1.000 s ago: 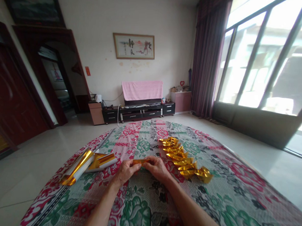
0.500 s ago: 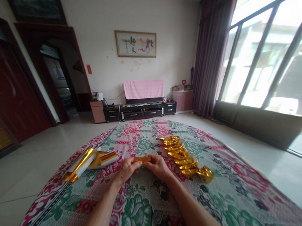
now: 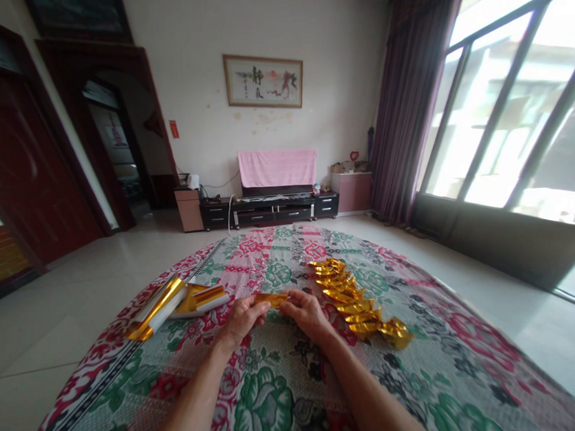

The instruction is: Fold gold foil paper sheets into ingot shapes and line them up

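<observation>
Between my two hands, a narrow folded strip of gold foil paper [image 3: 271, 299] is stretched sideways above the flowered cloth. My left hand [image 3: 243, 320] pinches its left end, and my right hand [image 3: 307, 314] pinches its right end. A row of several folded gold foil pieces [image 3: 345, 295] lies to the right of my right hand. To the left of my left hand are two curled gold and white foil sheets [image 3: 158, 305], partly overlapping.
The patterned cloth [image 3: 262, 404] covers a round table. Beyond it stand a low black cabinet [image 3: 273, 215], a pink cloth [image 3: 278, 167] over something, and a small pink cabinet [image 3: 354, 193]. Windows are at the right, a red door at the left.
My thumbs have moved slightly apart, showing more of the strip's surface between them. The whole view has shifted slightly.
</observation>
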Demonstrator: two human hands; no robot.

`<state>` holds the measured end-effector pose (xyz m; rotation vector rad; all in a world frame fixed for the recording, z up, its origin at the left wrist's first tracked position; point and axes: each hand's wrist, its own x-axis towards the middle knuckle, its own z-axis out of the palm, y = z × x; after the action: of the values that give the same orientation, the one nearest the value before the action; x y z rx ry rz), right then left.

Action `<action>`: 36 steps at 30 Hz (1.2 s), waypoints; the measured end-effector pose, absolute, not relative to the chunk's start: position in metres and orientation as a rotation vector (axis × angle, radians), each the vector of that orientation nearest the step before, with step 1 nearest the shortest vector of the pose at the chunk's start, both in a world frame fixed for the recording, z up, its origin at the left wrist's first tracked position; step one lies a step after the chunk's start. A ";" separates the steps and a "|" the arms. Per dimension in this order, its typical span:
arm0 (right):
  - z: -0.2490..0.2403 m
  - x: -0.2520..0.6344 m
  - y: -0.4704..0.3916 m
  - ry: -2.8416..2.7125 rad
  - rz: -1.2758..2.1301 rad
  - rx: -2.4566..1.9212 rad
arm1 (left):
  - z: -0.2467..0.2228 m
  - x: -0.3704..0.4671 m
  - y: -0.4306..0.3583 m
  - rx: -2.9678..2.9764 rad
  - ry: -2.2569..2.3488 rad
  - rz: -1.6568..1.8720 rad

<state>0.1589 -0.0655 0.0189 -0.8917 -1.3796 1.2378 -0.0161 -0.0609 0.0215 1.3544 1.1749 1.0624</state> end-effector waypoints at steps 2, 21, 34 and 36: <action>0.021 0.158 -0.066 -1.370 1.252 -0.885 | 0.023 -0.016 -0.062 1.352 1.167 1.061; 0.014 0.152 -0.064 -1.432 1.218 -0.818 | 0.026 -0.015 -0.064 1.569 1.181 0.991; 0.002 0.154 -0.059 -1.582 1.004 -0.905 | 0.022 -0.017 -0.062 1.653 1.155 1.001; 0.005 0.152 -0.061 -1.534 1.063 -0.877 | 0.023 -0.016 -0.063 1.630 1.145 1.017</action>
<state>0.1523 -0.0605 0.0046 -0.8767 -1.5335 1.0627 -0.0163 -0.0625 0.0227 1.6301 1.1450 1.0169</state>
